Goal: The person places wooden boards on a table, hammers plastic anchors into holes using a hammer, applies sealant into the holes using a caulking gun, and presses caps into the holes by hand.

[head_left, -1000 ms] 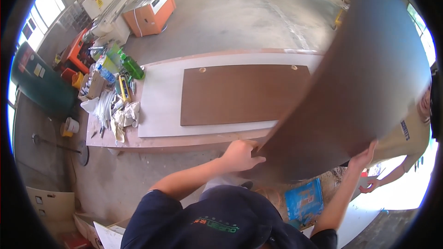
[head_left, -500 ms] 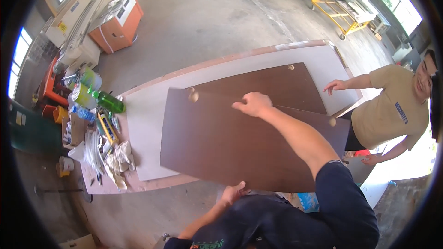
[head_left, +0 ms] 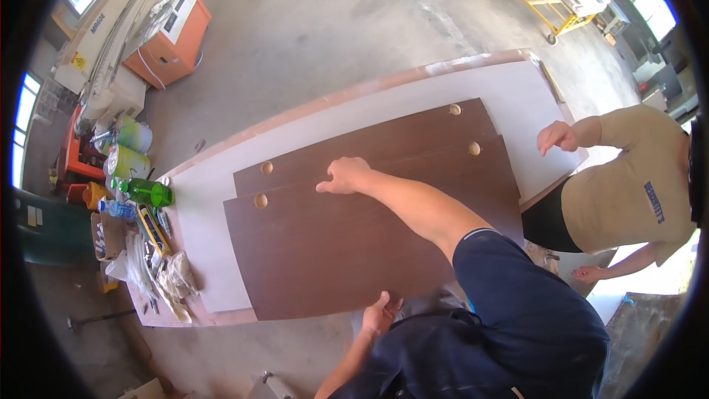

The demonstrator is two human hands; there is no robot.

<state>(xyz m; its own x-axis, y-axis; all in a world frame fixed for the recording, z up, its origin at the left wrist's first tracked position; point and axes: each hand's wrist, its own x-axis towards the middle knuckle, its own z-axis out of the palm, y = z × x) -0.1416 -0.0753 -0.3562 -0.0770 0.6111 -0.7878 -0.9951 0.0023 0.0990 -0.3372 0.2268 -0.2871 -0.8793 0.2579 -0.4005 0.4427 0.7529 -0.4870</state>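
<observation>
Two dark brown cabinet door panels with round cup holes lie overlapped on a pale sheet (head_left: 199,251). The upper panel (head_left: 354,251) lies nearer me, covering most of the lower panel (head_left: 384,134), whose far strip shows. My right hand (head_left: 346,176) is closed at the upper panel's far edge, its fingertips partly hidden. At the near edge, my left hand (head_left: 380,315) grips the same panel, thumb up and the other fingers partly hidden. Cup holes show near both far corners of each panel.
A co-worker (head_left: 620,177) stands at the right, one hand over the sheet. On the table's left end are a green bottle (head_left: 151,192), a caulking gun (head_left: 153,233) and rags (head_left: 176,277). An orange machine (head_left: 170,37) and a yellow cart (head_left: 550,11) stand beyond.
The upper panel has turned and shifted left, so its far edge now runs nearly parallel to the lower panel's. Both my hands stay on it. The co-worker leans lower and the view has shifted.
</observation>
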